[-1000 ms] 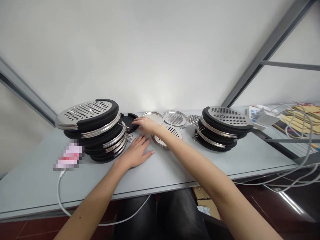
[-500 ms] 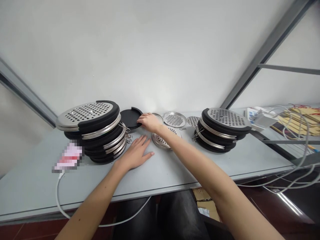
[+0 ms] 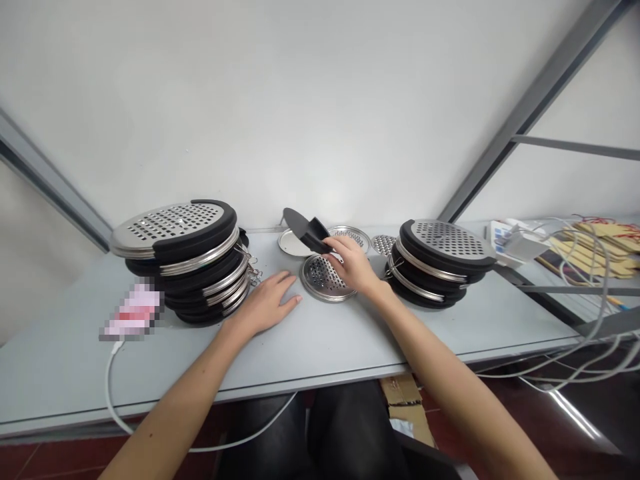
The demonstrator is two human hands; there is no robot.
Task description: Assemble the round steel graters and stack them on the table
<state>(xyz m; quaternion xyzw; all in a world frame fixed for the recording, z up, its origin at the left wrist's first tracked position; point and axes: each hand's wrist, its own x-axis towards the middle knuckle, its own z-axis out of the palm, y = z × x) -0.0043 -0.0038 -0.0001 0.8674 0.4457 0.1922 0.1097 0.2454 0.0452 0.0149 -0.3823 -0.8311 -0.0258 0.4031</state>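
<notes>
My right hand grips the thick raised edge of a round black plastic base, which is lifted off the table and tilted. Beneath it lies a small pile of metal grater discs. Flat on the table, fingers apart and holding nothing, my left hand rests beside the left stack of grater discs and black holders. Behind the base are a plain round disc and a rimmed grater disc. A loose perforated disc lies farther right.
A second stack of graters in black holders stands to the right. At left lies a blurred pink phone-like object with a white cable. A power strip, cables and yellow pieces are at far right.
My right hand has lifted the black base from beside the left stack and carried it rightward, tilting it over the metal discs. The left hand stays flat on the table.
</notes>
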